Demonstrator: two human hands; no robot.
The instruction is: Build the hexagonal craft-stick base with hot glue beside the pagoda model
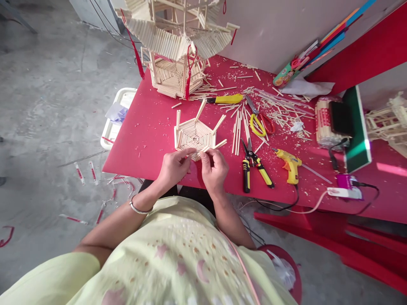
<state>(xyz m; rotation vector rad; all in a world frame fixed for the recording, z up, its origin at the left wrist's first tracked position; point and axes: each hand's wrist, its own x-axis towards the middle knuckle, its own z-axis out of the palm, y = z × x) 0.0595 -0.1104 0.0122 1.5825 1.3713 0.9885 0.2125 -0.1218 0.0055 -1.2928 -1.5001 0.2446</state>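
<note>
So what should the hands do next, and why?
Perhaps gently press the near corner of the hexagonal stick base with the right hand while the left hand steadies it, because both hands are right there and stick posts rise around its other corners.

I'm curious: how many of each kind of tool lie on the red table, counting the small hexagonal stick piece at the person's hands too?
Hexagonal stick piece: 1
Yellow utility knife: 1
Scissors: 1
Black-and-yellow snips: 1
Yellow glue gun: 1
Total: 5
</note>
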